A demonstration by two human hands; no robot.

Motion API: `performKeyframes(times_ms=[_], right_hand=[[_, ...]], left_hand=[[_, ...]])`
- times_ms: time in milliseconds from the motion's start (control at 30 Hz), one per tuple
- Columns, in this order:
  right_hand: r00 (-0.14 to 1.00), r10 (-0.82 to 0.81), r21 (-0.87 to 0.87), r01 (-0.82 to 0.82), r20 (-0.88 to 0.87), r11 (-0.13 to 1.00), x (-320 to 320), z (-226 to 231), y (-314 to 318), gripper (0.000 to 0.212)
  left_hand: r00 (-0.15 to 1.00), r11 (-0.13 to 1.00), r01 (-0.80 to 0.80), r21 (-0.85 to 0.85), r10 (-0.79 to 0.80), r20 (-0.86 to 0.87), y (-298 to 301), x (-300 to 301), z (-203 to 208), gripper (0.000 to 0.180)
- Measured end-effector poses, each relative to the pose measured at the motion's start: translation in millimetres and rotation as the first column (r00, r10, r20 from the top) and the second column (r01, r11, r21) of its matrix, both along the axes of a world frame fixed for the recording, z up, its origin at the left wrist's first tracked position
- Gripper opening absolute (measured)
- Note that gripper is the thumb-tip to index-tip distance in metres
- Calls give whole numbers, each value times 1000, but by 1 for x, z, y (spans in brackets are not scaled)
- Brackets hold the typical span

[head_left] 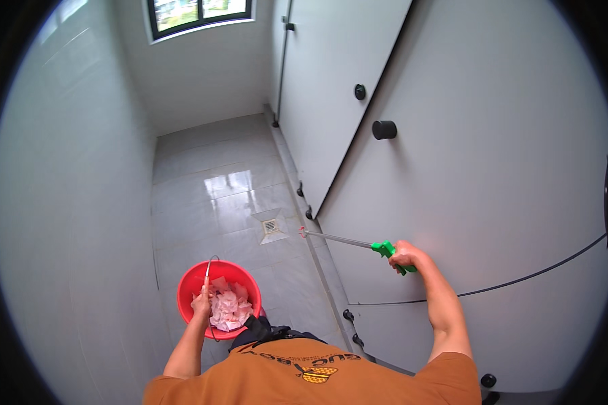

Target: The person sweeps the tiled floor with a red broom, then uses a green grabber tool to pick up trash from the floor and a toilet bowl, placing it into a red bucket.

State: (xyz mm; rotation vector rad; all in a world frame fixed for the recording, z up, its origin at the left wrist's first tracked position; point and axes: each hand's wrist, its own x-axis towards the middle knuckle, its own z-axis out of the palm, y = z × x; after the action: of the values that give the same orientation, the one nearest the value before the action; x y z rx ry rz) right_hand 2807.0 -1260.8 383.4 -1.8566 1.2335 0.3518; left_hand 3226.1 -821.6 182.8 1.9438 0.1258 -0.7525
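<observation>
My left hand is closed around the grip of a wire handle on a red bucket, at the lower left in front of my body. Crumpled pinkish-white paper lies inside the bucket. Out to the right, my right hand grips the green handle of a litter picker. Its thin metal shaft points left, and the small reddish jaws at its tip hang near the base of the cubicle panels. Whether those jaws hold anything is too small to tell.
Grey cubicle doors with black knobs run along the right, above a low ledge. A square floor drain sits in the shiny grey tile floor. A pale wall closes the left side; a dark-framed window is at the far end.
</observation>
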Motion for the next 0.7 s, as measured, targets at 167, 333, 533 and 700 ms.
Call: performKeyframes(times_ms=[167, 333, 533, 700], right_hand=[[992, -121, 12, 121, -41, 993, -4, -10, -4, 12], [984, -164, -5, 164, -71, 986, 9, -16, -15, 13], [972, -210, -117, 198, -108, 973, 6, -40, -47, 16], [946, -274, -202, 238, -173, 950, -1, -43, -77, 17]], left_hand=[[955, 956, 292, -7, -292, -51, -96, 6, 16, 50], [856, 856, 517, 25, -517, -6, -164, 8, 9, 48], [709, 710, 704, 7, -704, 22, -262, -35, 20, 43], [615, 616, 786, -53, -788, -21, -334, -90, 46, 34]])
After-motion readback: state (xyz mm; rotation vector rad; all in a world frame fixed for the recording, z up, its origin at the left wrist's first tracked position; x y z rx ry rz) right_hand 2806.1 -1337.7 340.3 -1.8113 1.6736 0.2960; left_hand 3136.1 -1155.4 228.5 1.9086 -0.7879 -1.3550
